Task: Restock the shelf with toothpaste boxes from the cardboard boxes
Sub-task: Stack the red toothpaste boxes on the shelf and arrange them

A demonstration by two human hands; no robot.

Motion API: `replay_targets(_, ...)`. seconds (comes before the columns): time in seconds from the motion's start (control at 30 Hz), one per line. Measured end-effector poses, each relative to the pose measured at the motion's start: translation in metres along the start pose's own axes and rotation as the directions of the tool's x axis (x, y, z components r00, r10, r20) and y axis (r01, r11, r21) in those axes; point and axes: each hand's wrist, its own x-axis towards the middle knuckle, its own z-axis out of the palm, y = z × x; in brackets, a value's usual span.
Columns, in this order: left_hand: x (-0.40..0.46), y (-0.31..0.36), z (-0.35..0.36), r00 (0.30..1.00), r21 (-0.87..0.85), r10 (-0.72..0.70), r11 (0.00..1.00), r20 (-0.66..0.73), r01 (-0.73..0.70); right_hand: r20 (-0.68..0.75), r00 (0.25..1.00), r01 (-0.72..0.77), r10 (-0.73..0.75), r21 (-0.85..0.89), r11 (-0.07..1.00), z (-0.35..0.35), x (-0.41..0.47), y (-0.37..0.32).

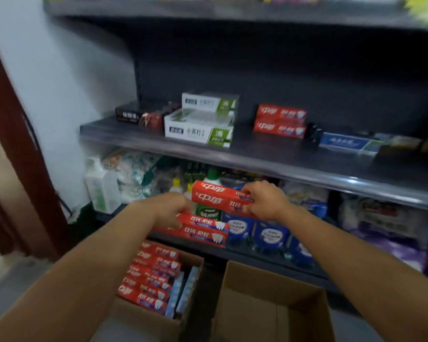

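A dark shelf fills most of the view and serves as the landmark; it runs from left to right below a second dark shelf at the top edge. Below it, a lower tier is crowded with bottles and soft packs, blurred and hard to tell apart. On the floor in front of the shelf stand two cartons: the left carton holds a row of red boxes with a few light blue ones beside them, and the right carton shows only its bare brown inside. On the shelf, towards its left end, lies a black box; just to the right of it sit white-green boxes, stacked two high. Further right on the shelf, two red boxes are stacked, and beyond them a blue box lies near the shelf's front edge. Both bare forearms reach up from below towards the shelf. The right hand curls its fingers round the end of two red boxes, held just under the shelf's front lip. The left hand grips another two red boxes, held lower, in front of the lower tier and above the left carton.
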Motion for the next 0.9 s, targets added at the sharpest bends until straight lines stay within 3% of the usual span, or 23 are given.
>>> replay_targets(0.4,0.0,0.11,-0.118,0.986,0.068,0.129,0.99,-0.103,-0.122,-0.148,0.982,-0.119,0.117,0.0,0.993,-0.129,-0.059,0.081)
replay_targets(0.9,0.111,0.11,-0.181,0.974,0.017,0.161,0.987,-0.162,-0.161,-0.111,0.967,-0.225,0.228,0.033,0.974,-0.152,0.021,0.159)
